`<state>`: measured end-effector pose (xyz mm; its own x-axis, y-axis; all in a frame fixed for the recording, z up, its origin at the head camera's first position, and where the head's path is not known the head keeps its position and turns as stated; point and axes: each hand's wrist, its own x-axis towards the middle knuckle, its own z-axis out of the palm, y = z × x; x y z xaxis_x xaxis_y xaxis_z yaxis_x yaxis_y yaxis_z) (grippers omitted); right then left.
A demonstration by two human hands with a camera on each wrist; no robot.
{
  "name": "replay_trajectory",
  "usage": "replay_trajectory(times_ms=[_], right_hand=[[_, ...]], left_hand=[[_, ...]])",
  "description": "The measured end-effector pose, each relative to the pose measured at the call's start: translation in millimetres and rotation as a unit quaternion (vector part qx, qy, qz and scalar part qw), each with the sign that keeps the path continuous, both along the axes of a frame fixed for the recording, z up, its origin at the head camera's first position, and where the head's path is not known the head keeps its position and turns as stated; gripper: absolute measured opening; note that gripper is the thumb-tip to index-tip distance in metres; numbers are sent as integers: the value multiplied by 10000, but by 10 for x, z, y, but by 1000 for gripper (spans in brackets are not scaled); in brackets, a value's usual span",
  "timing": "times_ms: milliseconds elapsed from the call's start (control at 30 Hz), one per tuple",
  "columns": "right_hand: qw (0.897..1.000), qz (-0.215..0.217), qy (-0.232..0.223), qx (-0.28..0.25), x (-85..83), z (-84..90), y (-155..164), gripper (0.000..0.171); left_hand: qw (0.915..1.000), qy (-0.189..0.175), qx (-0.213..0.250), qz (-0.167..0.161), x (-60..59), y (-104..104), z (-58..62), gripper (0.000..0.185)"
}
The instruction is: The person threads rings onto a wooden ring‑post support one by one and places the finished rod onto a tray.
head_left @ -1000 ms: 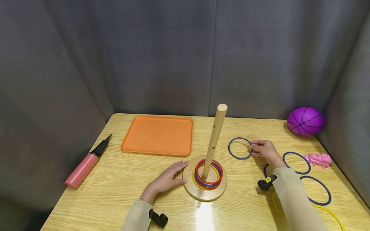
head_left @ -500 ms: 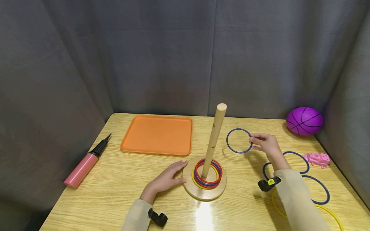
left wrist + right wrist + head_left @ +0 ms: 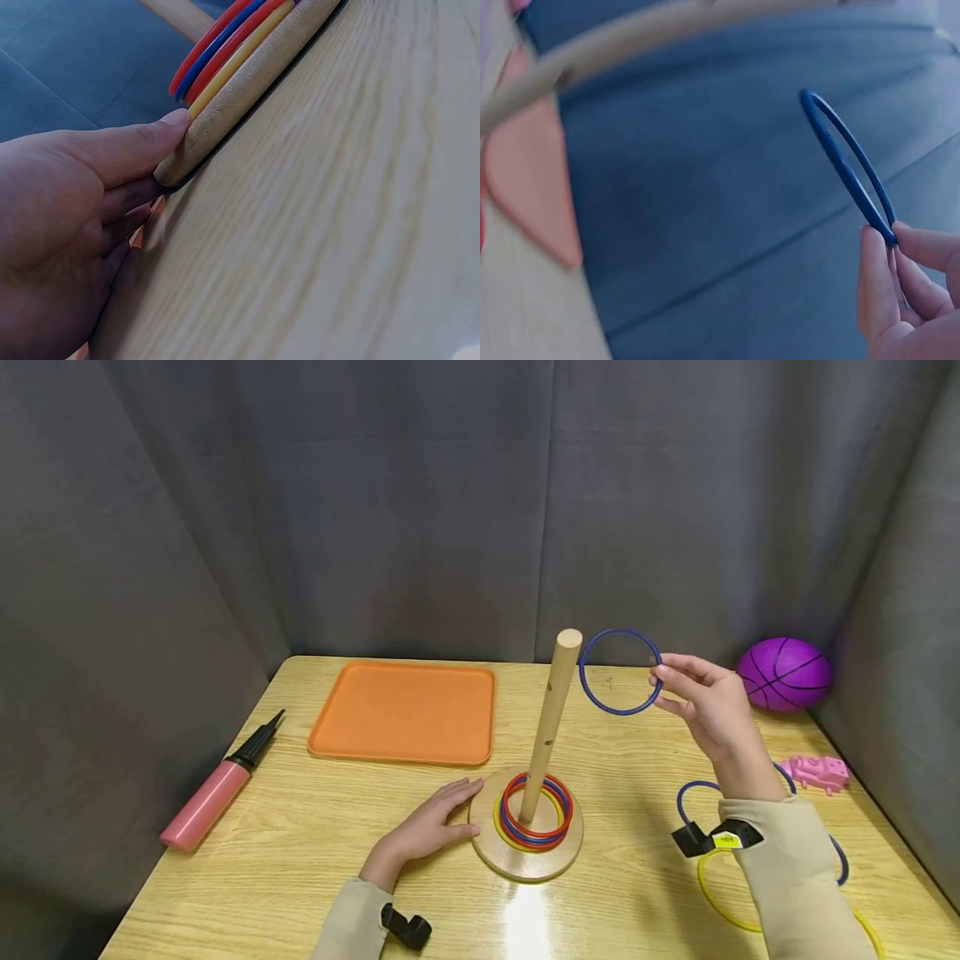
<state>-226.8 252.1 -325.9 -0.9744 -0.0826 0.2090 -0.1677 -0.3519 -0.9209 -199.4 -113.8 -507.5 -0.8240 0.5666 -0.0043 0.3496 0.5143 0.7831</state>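
A wooden peg (image 3: 552,718) rises from a round wooden base (image 3: 525,870), leaning slightly in the head view. Several red, blue and yellow rings (image 3: 537,836) lie around its foot. My left hand (image 3: 426,831) rests at the base's left edge; in the left wrist view its thumb (image 3: 142,146) touches the rim beside the yellow ring. Between thumb and fingers, my right hand (image 3: 716,714) pinches a blue ring (image 3: 622,712) by its right side. That ring is in the air, just right of the peg's top, tilted with its opening toward the head camera.
An orange tray (image 3: 405,714) lies at the back left, and a pink hand pump (image 3: 212,797) at the left edge. Blue rings (image 3: 696,784) and yellow rings (image 3: 705,889), partly behind the right arm, lie near a pink toy (image 3: 817,772). A purple ball (image 3: 784,675) stands at the back right.
My right hand has lifted the blue ring from near the tabletop to about the height of the peg's top, tilting it up. The left hand stays at the base.
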Motion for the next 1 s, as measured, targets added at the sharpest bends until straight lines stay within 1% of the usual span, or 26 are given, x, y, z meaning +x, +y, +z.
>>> replay_trajectory(times_ms=[100, 167, 267, 400, 533, 633, 767, 867, 933, 1000], right_hand=[[9966, 260, 183, -757, 79, 148, -76, 24], [9922, 450, 289, -1130, 130, 239, -118, 26], [9852, 717, 432, -1495, 203, 374, -178, 28], [9792, 985, 543, -1686, 288, 529, -265, 30], [9806, 1019, 611, -1559, 346, 617, -370, 29], [9851, 887, 641, -1323, 367, 638, -445, 28], [9921, 574, 627, -919, 381, 626, -514, 27], [9954, 365, 600, -647, 385, 598, -542, 26], [9967, 305, 579, -485, 384, 571, -553, 25], [9972, 357, 548, -369, 380, 533, -555, 25]], left_hand=[[10000, -3, -19, 3, 5, -5, -1, 70], [10000, -11, -25, 3, 8, -7, -2, 70], [10000, -12, -30, 0, 7, -9, -3, 70], [10000, -2, -23, 20, -5, -9, -1, 69], [10000, 0, -22, 47, -14, -10, -4, 69], [10000, 1, -11, 48, -15, -9, -9, 69], [10000, -9, -4, 47, -14, -1, -7, 69], [10000, -14, -14, 52, -14, 7, -4, 69], [10000, -3, -25, 50, -17, 11, -1, 69], [10000, 7, -17, 51, -19, 15, 2, 69]])
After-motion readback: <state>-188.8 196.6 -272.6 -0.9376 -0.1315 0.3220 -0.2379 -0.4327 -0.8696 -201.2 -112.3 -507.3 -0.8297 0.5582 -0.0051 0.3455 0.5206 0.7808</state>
